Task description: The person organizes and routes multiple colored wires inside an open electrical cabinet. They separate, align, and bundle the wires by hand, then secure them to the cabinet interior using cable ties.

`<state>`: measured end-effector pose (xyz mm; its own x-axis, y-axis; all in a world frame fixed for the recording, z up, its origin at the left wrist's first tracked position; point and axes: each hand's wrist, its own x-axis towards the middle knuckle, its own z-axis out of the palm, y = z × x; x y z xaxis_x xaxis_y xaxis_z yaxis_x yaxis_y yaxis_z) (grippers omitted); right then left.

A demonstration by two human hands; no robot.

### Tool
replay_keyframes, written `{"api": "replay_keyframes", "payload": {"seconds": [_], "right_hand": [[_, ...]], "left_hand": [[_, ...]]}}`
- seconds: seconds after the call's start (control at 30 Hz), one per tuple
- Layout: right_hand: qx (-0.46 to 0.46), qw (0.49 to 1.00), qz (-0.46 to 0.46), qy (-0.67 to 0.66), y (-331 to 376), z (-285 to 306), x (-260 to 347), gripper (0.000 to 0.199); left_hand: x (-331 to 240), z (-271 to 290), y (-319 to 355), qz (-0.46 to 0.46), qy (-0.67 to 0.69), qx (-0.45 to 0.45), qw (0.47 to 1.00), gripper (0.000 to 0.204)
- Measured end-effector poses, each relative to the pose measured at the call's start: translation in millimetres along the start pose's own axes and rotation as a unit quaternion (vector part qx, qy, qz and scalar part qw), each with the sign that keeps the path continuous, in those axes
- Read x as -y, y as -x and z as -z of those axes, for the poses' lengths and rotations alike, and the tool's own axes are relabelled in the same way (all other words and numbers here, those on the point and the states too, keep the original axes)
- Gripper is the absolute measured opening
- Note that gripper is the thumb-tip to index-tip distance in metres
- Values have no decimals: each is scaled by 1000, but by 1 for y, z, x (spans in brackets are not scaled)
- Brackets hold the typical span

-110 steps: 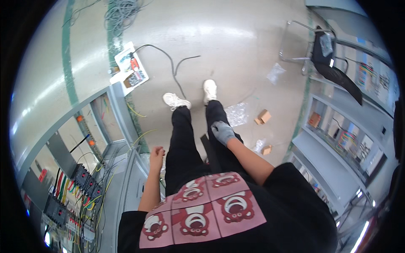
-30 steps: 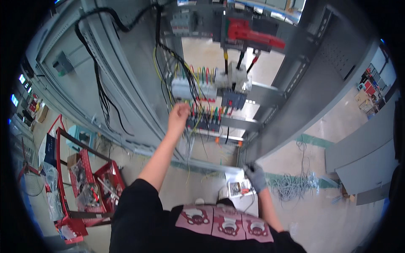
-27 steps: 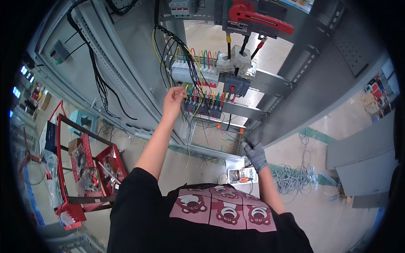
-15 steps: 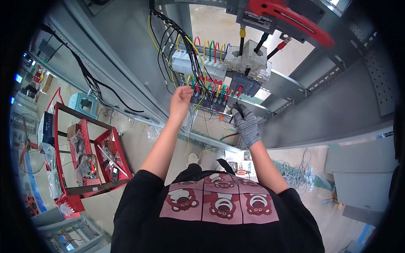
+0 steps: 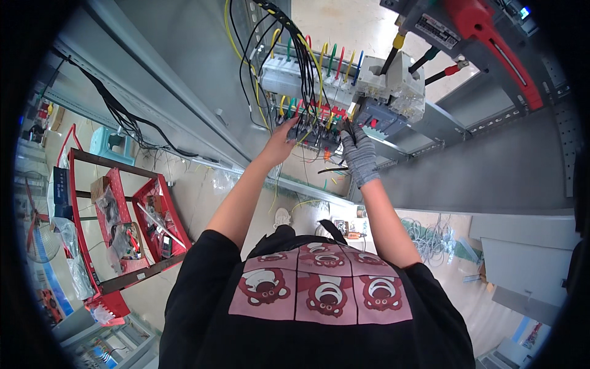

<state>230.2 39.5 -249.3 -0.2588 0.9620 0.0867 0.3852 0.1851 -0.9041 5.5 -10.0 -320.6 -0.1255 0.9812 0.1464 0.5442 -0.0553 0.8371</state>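
My bare left hand point(image 5: 281, 146) reaches to the left end of a row of dark electrical modules point(image 5: 315, 134), its fingers drawn together among the wires. Whatever lies between those fingertips is too small to make out. In a grey knit glove, my right hand point(image 5: 359, 157) is closed around a slim black tool point(image 5: 351, 130) at the row's right end; the tool's kind cannot be told. Black wires point(image 5: 305, 64) hang from above in a bundle and run down between my hands. Behind the modules stands a row of white breakers point(image 5: 287, 80) with coloured wire loops.
A grey cabinet frame point(image 5: 178, 80) encloses the work. A big switch with a red handle point(image 5: 491, 43) hangs upper right, near a pale breaker block point(image 5: 393, 86). At left stand a red parts cart point(image 5: 95, 270) and a blue stool point(image 5: 110, 146). Loose wire point(image 5: 430, 238) lies on the floor at right.
My left hand has moved from beside the wires in to the modules. My right hand has risen with the black tool to the row's right end. The view has shifted slightly.
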Motion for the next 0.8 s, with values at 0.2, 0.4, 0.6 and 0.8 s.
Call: {"api": "replay_keyframes", "payload": {"seconds": [0.2,0.4,0.6,0.8], "right_hand": [[17,995,34,91,-8,-19,-84,37],[234,970,-68,-25,16,-13,-66,33],[369,921,-120,28,50,19,-27,30],[426,899,-99,-29,76,18,-47,34]], "left_hand": [[-23,-18,6,55,144,125,980,56],[-42,-27,42,141,297,141,934,39],[-78,-14,88,173,302,133,928,33],[-89,-22,134,114,247,89,958,40]]}}
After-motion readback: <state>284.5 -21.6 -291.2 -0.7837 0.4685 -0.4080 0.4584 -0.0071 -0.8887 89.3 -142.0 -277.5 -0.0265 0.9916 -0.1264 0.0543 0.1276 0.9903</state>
